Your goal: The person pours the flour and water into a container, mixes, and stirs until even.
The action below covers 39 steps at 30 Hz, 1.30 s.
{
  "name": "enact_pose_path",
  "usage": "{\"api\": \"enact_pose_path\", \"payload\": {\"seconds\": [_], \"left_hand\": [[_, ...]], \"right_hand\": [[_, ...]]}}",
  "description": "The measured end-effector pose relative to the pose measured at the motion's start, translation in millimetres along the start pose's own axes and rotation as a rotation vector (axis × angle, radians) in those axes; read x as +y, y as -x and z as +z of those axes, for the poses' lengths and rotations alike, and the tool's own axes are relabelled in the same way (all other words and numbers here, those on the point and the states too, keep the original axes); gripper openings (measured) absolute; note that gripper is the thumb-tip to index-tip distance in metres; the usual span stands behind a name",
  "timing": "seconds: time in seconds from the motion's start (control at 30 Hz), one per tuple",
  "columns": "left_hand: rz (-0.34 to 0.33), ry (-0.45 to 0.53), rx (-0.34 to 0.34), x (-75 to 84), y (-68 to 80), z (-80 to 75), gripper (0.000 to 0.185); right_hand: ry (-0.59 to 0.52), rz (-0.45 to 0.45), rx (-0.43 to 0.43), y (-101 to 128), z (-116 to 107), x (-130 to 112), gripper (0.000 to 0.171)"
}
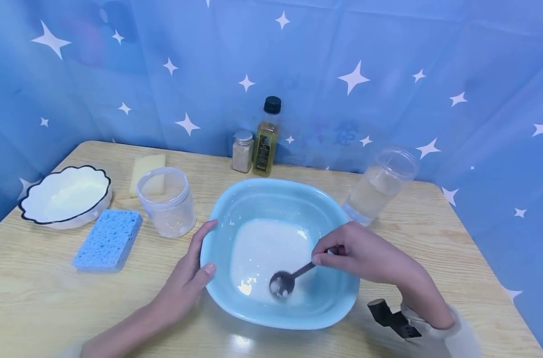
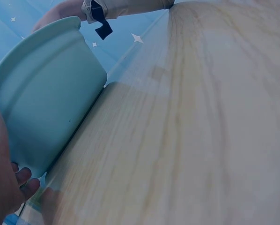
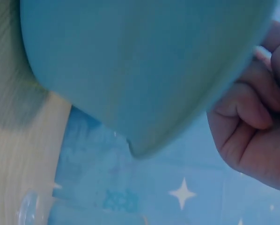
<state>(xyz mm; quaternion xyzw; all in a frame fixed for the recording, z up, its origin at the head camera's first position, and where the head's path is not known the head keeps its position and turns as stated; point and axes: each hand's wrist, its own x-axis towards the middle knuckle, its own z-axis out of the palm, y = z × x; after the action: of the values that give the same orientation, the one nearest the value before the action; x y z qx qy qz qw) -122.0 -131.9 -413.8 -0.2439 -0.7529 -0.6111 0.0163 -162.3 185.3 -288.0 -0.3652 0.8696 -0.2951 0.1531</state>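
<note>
A light blue basin (image 1: 280, 320) stands on the wooden table, its bottom covered by a white, shiny, wet-looking substance (image 1: 267, 248). On its left side my left hand (image 1: 186, 281) grips the wall, thumb near the rim; the left wrist view shows fingertips (image 2: 25, 180) curled low against the outside of the basin (image 2: 55, 93). With curled fingers, my right hand (image 1: 358, 251) holds a dark spoon (image 1: 282, 284) by its handle over the right rim. The spoon's bowl is down in the white substance, with some small white lumps in it. In the right wrist view the basin (image 3: 107, 56) hides the spoon.
Left of the basin are a clear plastic jar (image 1: 170, 214), a blue sponge (image 1: 108, 241), a pale yellow block (image 1: 148, 169) and a scalloped white dish (image 1: 65, 196). Behind stand a shaker jar (image 1: 243, 151) and an oil bottle (image 1: 266, 144). A clear container with liquid (image 1: 374, 189) stands right.
</note>
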Motion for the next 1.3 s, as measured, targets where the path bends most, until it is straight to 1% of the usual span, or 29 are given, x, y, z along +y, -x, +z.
{"api": "enact_pose_path", "payload": {"seconds": [0.07,0.13,0.3,0.4,0.53,0.63,0.7,0.83,0.9,0.97,1.03,1.1,1.13,1.2,1.3], "left_hand": [[-0.001,-0.003,0.000,-0.3,-0.8,0.2,0.065],[-0.003,-0.007,0.001,0.7,-1.4,0.2,0.065],[-0.008,-0.016,0.003,4.0,-1.8,-0.7,0.066],[-0.010,-0.020,0.003,4.0,-1.5,-1.1,0.066],[-0.007,-0.019,0.005,4.0,-1.4,-0.9,0.066],[-0.004,-0.017,0.006,2.9,-1.6,-0.7,0.066],[-0.003,-0.022,0.006,1.8,-1.9,-0.5,0.066],[-0.001,-0.031,0.002,0.5,-2.5,-0.4,0.065],[0.001,-0.039,0.002,0.6,-2.6,-0.5,0.066],[-0.001,-0.041,0.005,0.8,-2.4,-0.7,0.066],[-0.001,-0.044,0.009,1.1,-2.3,-0.7,0.066],[-0.003,-0.043,0.012,1.5,-2.0,-0.6,0.065],[-0.002,-0.041,0.014,1.6,-1.8,-0.6,0.065],[0.001,-0.036,0.020,1.9,-1.6,-0.2,0.065],[0.001,-0.023,0.020,1.4,-1.1,-0.1,0.065]], "right_hand": [[0.005,-0.028,-0.039,-1.0,0.9,-0.5,0.012],[0.042,-0.026,-0.048,-0.1,-1.0,0.0,0.013],[0.116,0.041,0.016,6.1,-10.5,4.6,0.010],[0.107,0.029,0.039,8.9,-13.3,5.8,0.009],[0.053,-0.029,-0.015,7.6,-11.3,6.0,0.009],[0.062,-0.045,-0.051,6.0,-10.3,6.7,0.010],[0.089,-0.027,-0.045,7.1,-11.7,7.6,0.009],[0.143,0.020,0.020,12.3,-16.7,8.4,0.008],[0.125,0.014,0.042,14.2,-18.2,8.1,0.008],[0.083,-0.025,0.043,14.3,-17.7,7.2,0.008],[0.047,-0.067,0.008,12.6,-15.4,6.4,0.009],[0.034,-0.087,-0.031,10.0,-12.9,5.9,0.010],[0.043,-0.086,-0.045,8.8,-12.0,5.9,0.011],[0.084,-0.049,-0.055,7.8,-11.8,6.5,0.011],[0.157,0.011,-0.012,10.2,-14.8,7.8,0.010]]}}
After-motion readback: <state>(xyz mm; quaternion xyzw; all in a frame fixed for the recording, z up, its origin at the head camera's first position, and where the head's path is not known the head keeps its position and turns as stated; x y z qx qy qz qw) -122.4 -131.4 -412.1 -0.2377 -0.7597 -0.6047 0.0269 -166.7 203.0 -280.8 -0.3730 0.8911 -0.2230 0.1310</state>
